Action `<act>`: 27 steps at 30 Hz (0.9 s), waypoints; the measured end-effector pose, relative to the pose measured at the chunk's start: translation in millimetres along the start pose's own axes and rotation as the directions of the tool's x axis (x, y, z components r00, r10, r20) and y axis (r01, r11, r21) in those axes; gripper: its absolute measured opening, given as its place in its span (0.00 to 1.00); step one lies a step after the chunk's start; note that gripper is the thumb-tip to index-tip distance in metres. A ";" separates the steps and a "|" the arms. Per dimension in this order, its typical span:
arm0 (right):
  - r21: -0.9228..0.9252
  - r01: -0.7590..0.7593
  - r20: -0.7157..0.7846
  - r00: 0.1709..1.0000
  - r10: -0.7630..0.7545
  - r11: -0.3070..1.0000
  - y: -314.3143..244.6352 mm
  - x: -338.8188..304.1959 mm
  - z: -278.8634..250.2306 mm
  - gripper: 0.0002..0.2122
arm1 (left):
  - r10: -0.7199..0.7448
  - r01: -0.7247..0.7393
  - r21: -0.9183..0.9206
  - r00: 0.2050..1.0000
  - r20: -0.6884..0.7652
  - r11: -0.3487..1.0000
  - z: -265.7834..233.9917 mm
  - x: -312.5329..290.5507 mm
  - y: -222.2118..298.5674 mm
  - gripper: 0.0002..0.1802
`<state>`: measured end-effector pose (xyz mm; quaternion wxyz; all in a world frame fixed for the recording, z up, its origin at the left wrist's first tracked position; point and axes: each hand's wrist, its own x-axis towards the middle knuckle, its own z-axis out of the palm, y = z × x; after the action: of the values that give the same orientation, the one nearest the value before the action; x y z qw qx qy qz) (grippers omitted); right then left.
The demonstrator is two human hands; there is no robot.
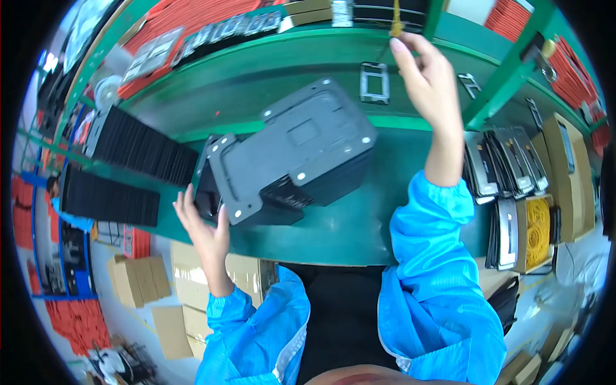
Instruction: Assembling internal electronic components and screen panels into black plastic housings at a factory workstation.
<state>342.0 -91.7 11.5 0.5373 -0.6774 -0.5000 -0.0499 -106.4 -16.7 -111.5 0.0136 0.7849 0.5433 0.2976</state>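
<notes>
A large dark grey metal heat-sink block (pixel 292 157) with a flat plate on top and black fins lies tilted on the green workbench (pixel 359 234). My left hand (pixel 202 224) presses against its near left corner, fingers spread on the plate's edge. My right hand (pixel 427 74) is raised at the far side of the bench, fingertips pinched on a thin hanging tool with a yellow handle (pixel 396 25). A small grey metal frame (pixel 375 83) lies on the bench just left of that hand.
Rows of black finned parts (pixel 138 151) stand at the left. Stacked black-and-silver plates (pixel 504 167) and a box of yellow parts (pixel 538 231) sit at the right. Green rack posts (pixel 507 70) rise on the right. Cardboard boxes (pixel 138 279) stand on the floor.
</notes>
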 end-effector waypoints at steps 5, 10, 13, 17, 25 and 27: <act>0.082 -0.110 0.065 0.992 0.104 0.991 105.8 7.5 49.3 0.12 | 0.166 -0.271 -0.675 0.962 -0.217 0.686 -18.3 30.3 90.4 0.60; -0.329 -0.034 0.037 0.998 0.048 0.944 193.0 -22.7 105.0 0.07 | 0.293 -0.327 -0.787 0.936 -0.194 0.524 -8.2 51.8 131.7 0.66; -0.356 -0.021 0.019 0.999 0.030 0.934 181.0 -23.6 123.5 0.08 | 0.288 -0.322 -0.758 0.940 -0.183 0.568 -3.5 56.0 126.9 0.70; -0.446 0.018 0.034 0.999 -0.003 0.895 187.6 -21.3 132.4 0.09 | 0.243 -0.336 -0.744 0.941 -0.235 0.577 0.8 48.9 125.6 0.70; -0.629 0.009 0.120 0.989 0.086 0.777 209.2 -2.3 136.7 0.12 | 0.186 -0.334 -0.782 0.943 -0.278 0.527 7.6 50.0 126.5 0.65; -0.629 0.015 0.126 0.989 0.083 0.777 209.2 -2.3 137.3 0.12 | 0.215 -0.355 -0.777 0.935 -0.283 0.520 6.0 50.2 123.7 0.64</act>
<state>429.3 29.9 -189.0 0.2431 -0.8284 -0.4805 -0.1541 12.7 -22.3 -51.1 0.2841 0.7420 0.2069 0.5709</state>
